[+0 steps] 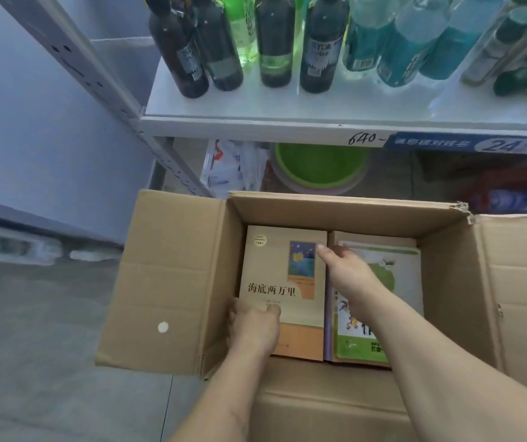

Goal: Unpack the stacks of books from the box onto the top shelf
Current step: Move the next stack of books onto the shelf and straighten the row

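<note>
Head view: left hand (252,327) and right hand (346,271) grasp tan book (282,282) in box (345,212)

I read 海底两万里 on the tan book (282,275) in the box (345,215). Shelf edge (255,129): handwritten "640-", w/ a blue tag (466,142) showing "24". Bottle labels, green book txt too blurry.

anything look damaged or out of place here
Mostly tidy. The cardboard box has a torn, frayed far right corner where its flap meets the wall. On the shelf above, bottles at the far right lie tipped over while the dark bottles stand upright. The books look undamaged.
</note>
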